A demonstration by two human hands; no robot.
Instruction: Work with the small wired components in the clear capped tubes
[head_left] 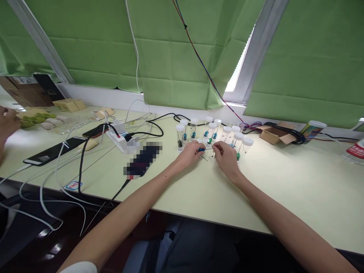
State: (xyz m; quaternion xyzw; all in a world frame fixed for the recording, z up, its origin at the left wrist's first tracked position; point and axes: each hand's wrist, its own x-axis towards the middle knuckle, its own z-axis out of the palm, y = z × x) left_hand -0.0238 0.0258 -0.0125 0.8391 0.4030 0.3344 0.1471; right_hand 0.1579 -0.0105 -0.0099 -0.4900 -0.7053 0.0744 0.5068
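My left hand (190, 154) is closed in a pinch around a small shiny blue piece (201, 149), low over the table. Close by on the right, my right hand (227, 158) has its thumb and fingers pressed together on a thin dark rod-like piece (213, 153), mostly hidden by the fingers. Just beyond both hands stand several clear tubes with white caps (194, 128), holding small blue, green or dark pieces on thin stems. One dark-filled tube (180, 137) stands left of the group, and a tilted capped tube (247, 146) is beside my right hand.
Left of my arms lie a phone with blurred screen (143, 159), a white power strip (118, 139), another phone (54, 151) and tangled cables. Another person's hand (8, 123) is at the far left. An open cardboard box (274, 135) and a printed can (313, 132) stand back right.
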